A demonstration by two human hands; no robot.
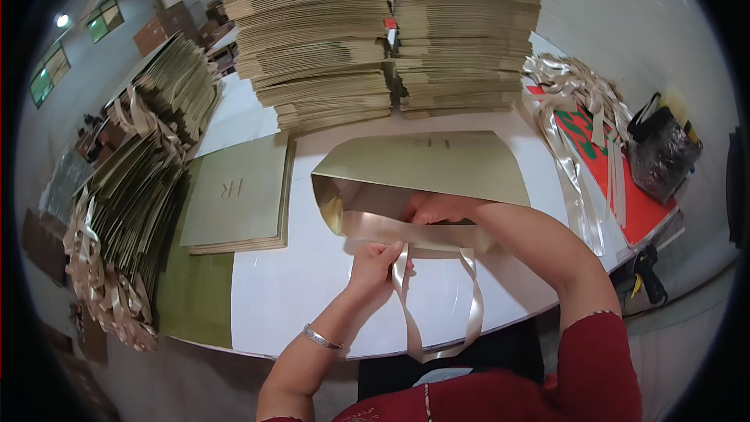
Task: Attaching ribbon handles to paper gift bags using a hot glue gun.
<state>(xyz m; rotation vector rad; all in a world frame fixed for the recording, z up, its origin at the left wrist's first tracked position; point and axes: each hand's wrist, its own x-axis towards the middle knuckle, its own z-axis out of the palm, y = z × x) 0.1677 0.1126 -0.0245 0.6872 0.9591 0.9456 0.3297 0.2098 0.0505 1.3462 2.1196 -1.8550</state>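
An olive-green paper bag (422,158) lies on its side on the white table, its mouth held open towards me. My right hand (439,209) reaches inside the bag, its fingertips near the inner edge and partly hidden; what they grip cannot be made out. At the near lip of the mouth, my left hand (377,264) pinches a cream satin ribbon (413,328) between thumb and fingers. The ribbon forms a handle loop that hangs from the bag's lip and drops over the table's front edge.
Tall stacks of flat folded bags (328,35) stand at the back. Left are a pile of flat bags (234,193) and a row of ribboned bags (135,187). Loose ribbons (577,85) lie at the right, near a black plastic bag (665,152) and a glue gun (649,272).
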